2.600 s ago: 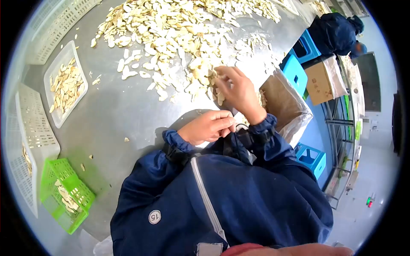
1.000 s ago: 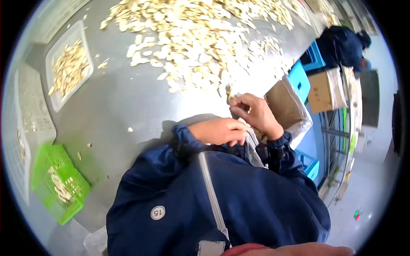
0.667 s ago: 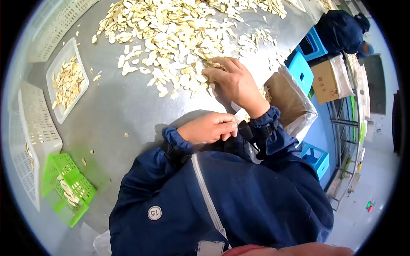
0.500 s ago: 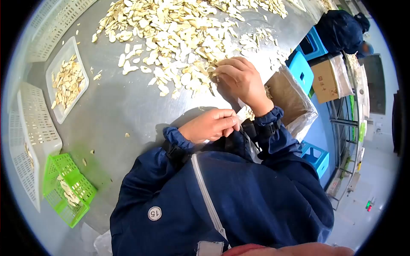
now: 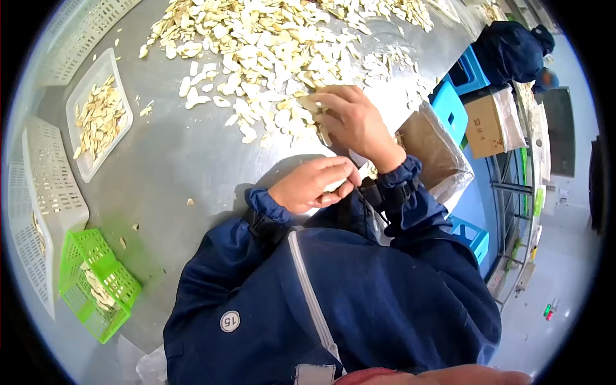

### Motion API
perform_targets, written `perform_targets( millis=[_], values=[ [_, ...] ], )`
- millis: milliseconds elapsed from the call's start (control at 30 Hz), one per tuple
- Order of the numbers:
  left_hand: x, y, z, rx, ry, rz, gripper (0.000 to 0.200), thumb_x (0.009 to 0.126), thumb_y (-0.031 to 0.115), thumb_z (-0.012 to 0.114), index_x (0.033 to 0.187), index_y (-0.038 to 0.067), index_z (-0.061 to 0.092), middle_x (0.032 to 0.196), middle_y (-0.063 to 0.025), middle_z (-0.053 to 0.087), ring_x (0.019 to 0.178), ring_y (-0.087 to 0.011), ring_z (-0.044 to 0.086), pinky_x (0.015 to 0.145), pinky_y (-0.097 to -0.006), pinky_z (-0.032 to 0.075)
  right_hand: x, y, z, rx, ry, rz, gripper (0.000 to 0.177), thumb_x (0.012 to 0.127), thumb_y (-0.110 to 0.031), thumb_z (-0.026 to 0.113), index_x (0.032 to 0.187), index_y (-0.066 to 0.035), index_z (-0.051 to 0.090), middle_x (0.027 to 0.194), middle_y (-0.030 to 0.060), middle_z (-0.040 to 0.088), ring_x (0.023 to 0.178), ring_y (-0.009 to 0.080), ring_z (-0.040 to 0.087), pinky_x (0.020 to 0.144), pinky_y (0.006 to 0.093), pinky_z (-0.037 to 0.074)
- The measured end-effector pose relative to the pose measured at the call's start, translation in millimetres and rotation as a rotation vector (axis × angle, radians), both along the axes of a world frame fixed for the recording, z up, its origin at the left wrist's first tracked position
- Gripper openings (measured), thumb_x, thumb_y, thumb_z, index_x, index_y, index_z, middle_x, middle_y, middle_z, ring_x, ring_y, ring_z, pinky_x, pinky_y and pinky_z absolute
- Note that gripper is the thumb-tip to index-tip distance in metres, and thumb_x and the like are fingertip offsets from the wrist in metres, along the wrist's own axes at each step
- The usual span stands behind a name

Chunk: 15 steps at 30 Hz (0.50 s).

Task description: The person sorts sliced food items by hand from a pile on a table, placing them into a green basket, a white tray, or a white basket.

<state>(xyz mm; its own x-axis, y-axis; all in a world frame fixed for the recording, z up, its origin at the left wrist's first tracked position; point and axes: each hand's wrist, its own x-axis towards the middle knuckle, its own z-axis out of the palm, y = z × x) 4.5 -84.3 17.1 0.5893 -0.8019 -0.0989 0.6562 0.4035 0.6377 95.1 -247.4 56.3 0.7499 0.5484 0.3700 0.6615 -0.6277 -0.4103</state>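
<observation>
1. Noting a green basket (image 5: 77,244) at near left, with only a few slices lying in it.
2. Holding the left hand (image 5: 311,186) curled shut at the near edge of the steel table (image 5: 186,154), not showing clearly what lies inside.
3. Pinching a pale slice (image 5: 324,135) in the fingertips of the right hand (image 5: 356,122), at the near rim of the heap (image 5: 269,45) and just left of a lined carton (image 5: 430,141); holding it, seemingly, with the long axis running near to far and the lower end pointing toward the near edge.
4. Judging the picking as far from done: finding the clear tray (image 5: 126,90) at left only part filled, and seeing the heap spreading wide beyond.
5. Spotting a co-worker (image 5: 510,48) in blue at far right.
</observation>
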Motion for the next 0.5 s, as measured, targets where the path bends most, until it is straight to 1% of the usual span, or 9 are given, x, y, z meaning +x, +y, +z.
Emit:
perform_targets(
  millis=[33,100,167,200,233,333,367,467,500],
  values=[
    [-0.7,0.1,2.8,0.023,0.043,-0.034,0.03,0.115,0.023,0.043,0.115,-0.001,0.06,0.08,-0.0012,0.054,0.054,-0.0035,0.041,0.044,-0.0196,0.029,3.8,-0.1,-2.9,-0.023,-0.006,-0.012,0.024,0.091,-0.012,0.074,0.115,-0.008,0.077,0.111,0.0111,0.075,0.103,0.0337,0.068,0.089,0.0412,0.055],
    [1.6,2.2,11.7,0.054,0.011,-0.113,0.025,0.113,0.018,0.045,0.115,0.0,0.061,0.079,-0.0008,0.054,0.055,-0.0033,0.042,0.045,-0.0194,0.03,13.2,-2.9,-5.3,-0.074,-0.021,-0.035,0.021,0.09,-0.011,0.074,0.111,-0.008,0.077,0.108,0.0109,0.075,0.101,0.0335,0.068,0.089,0.0418,0.055],
    [3.5,3.3,10.8,0.064,-0.011,-0.166,0.019,0.108,0.011,0.046,0.115,0.001,0.061,0.08,-0.0005,0.055,0.057,-0.0032,0.043,0.047,-0.0192,0.032,18.4,-8.4,-6.3,-0.048,-0.146,-0.187,0.017,0.091,-0.013,0.074,0.107,-0.011,0.078,0.103,0.0101,0.074,0.096,0.0337,0.067,0.086,0.044,0.054],
    [2.3,1.9,6.2,0.053,-0.023,-0.167,0.019,0.108,0.011,0.046,0.115,0.002,0.061,0.08,-0.0005,0.056,0.057,-0.0032,0.043,0.047,-0.0193,0.032,19.6,-10.6,-4.9,-0.034,-0.207,-0.263,0.015,0.091,-0.013,0.074,0.105,-0.012,0.078,0.1,0.0096,0.074,0.093,0.0339,0.067,0.084,0.045,0.054],
    [0.0,-0.7,1.0,0.042,-0.034,-0.17,0.018,0.108,0.011,0.047,0.115,0.002,0.061,0.08,-0.0005,0.056,0.056,-0.0033,0.043,0.047,-0.0193,0.032,16.2,-12.8,-1.5,-0.054,-0.105,-0.257,0.014,0.091,-0.017,0.075,0.105,-0.013,0.077,0.093,0.0088,0.073,0.09,0.0323,0.068,0.082,0.0433,0.055],
    [-2.1,-2.2,1.8,0.043,-0.045,-0.207,0.018,0.108,0.012,0.047,0.114,0.003,0.061,0.082,-0.0007,0.058,0.058,-0.0036,0.044,0.047,-0.019,0.032,-8.1,4.1,9.8,-0.083,0.269,-0.194,0.017,0.091,-0.023,0.076,0.105,-0.012,0.076,0.091,0.0081,0.073,0.087,0.0316,0.071,0.077,0.0418,0.057],
    [-2.6,-2.9,-0.4,0.039,-0.038,-0.227,0.018,0.108,0.012,0.047,0.114,0.003,0.062,0.082,-0.0008,0.058,0.058,-0.0037,0.045,0.048,-0.0191,0.032,-11.2,9.2,11.2,-0.165,0.172,-0.145,0.022,0.092,-0.023,0.076,0.11,-0.01,0.073,0.098,0.0102,0.075,0.085,0.0307,0.072,0.076,0.0394,0.058],
    [-0.7,-0.3,3.3,0.085,-0.062,-0.238,0.018,0.108,0.012,0.048,0.114,0.003,0.062,0.082,-0.0006,0.059,0.059,-0.0044,0.045,0.051,-0.0198,0.033,-7.3,12.9,-0.3,-0.094,0.206,-0.198,0.02,0.094,-0.021,0.074,0.111,-0.01,0.072,0.098,0.0103,0.075,0.085,0.0318,0.073,0.076,0.0404,0.058],
    [0.3,1.2,4.9,0.11,-0.077,-0.233,0.018,0.107,0.012,0.048,0.114,0.003,0.062,0.082,-0.0006,0.059,0.06,-0.0047,0.045,0.052,-0.0201,0.034,-1.5,9.2,-5.4,-0.124,0.14,-0.207,0.017,0.094,-0.019,0.073,0.11,-0.011,0.073,0.098,0.0106,0.075,0.084,0.0323,0.073,0.075,0.0404,0.058]
  ],
)
